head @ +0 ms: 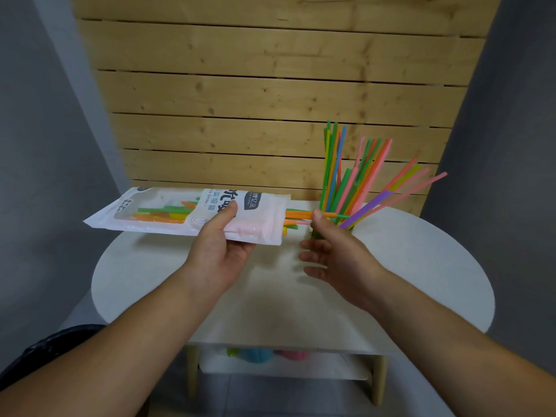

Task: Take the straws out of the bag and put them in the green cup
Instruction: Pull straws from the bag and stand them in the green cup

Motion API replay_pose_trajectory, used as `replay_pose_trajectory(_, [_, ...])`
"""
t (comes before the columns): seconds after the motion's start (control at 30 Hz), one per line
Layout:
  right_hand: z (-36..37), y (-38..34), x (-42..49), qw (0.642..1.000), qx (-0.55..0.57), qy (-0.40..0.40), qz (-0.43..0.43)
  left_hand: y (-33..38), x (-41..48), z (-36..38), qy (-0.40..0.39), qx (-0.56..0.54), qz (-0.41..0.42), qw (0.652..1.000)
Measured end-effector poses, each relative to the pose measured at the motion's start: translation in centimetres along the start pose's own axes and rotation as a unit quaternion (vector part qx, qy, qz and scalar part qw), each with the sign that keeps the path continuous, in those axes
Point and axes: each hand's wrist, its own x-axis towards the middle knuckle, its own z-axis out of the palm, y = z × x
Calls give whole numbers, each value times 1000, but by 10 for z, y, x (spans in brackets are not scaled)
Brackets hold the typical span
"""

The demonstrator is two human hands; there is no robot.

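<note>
My left hand (218, 245) holds a white and pink straw bag (168, 213) level above the table, its open mouth to the right. Green, orange and yellow straws show through its window, and several stick out of the mouth. My right hand (334, 251) pinches an orange straw (296, 215) at the bag's mouth with thumb and forefinger; the other fingers are spread. Right behind that hand stands the green cup (316, 234), almost hidden by it. A fan of coloured straws (355, 182) rises out of the cup.
A white round table (421, 266) stands against a wooden slat wall (270, 100). On the shelf under the tabletop lie green, blue and pink objects (264, 355). Grey walls close in on both sides.
</note>
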Motion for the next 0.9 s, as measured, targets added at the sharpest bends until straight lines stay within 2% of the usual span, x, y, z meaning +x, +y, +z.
replay_pose_trajectory(0.33, [29, -5, 16, 982, 61, 129, -125, -2, 0, -3, 2, 4, -4, 1000])
replay_pose_trajectory(0.43, [26, -9, 12, 978, 91, 130, -138, -1, 2, -4, 4, -1, -8, 1000])
replay_pose_trajectory(0.67, [14, -26, 1, 955, 245, 99, -137, -2, 2, -2, 10, -12, -9, 1000])
replay_pose_trajectory(0.9, [5, -29, -3, 958, 201, 116, -171, -2, 2, -3, 16, -16, -15, 1000])
